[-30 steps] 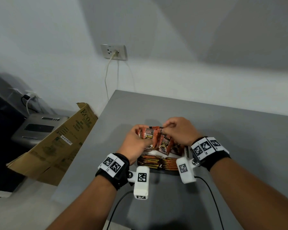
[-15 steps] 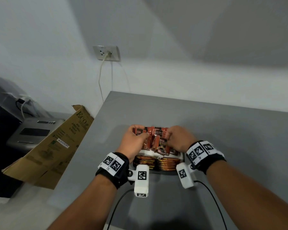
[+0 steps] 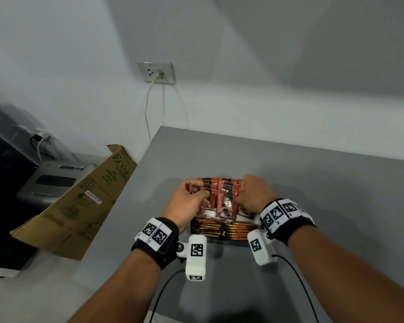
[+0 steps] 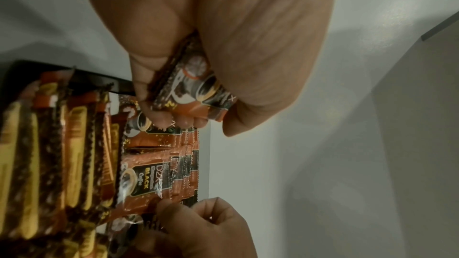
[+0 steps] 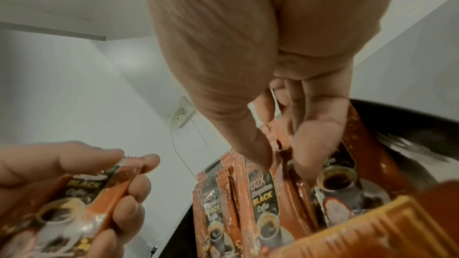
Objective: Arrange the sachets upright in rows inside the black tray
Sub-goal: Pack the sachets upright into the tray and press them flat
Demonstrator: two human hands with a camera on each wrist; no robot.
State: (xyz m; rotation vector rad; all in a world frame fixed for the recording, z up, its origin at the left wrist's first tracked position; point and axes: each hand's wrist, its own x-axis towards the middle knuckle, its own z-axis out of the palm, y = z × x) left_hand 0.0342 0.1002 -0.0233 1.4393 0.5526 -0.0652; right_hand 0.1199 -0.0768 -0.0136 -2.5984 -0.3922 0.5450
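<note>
Orange and brown sachets [image 3: 225, 197] stand in rows in the black tray [image 4: 99, 80], right between the two hands. Their tops point up, and many show a coffee cup and the word BLACK.

The left hand [image 3: 189, 201] is at the left end of the rows. Its thumb and fingers [image 5: 139, 183] are curled round one sachet [image 5: 82, 197] and grasp it. This sachet is up above the others and leans a bit. It is just beside the rows.

The right hand [image 3: 254, 194] is at the right end of the rows. Its thumb and fingertips [image 5: 253, 144] pinch the top edges of the standing sachets there. The rest of its fingers are bent down over the packets.

Nearer to the wrists than the standing rows is another bunch of packets, gold and brown sticks [image 3: 222, 229]. They lie side by side in the front part of the tray, just under the wrists.

The tray sits on a grey table [image 3: 313, 194]. Off past the left hand, beyond the table edge, a brown cardboard box [image 3: 79, 199] leans. Behind it is a silver machine [image 3: 54, 180]. Far in front of the hands, up on the white wall, is a plug socket [image 3: 156, 72] with a white cord [image 3: 147, 113] hanging down.
</note>
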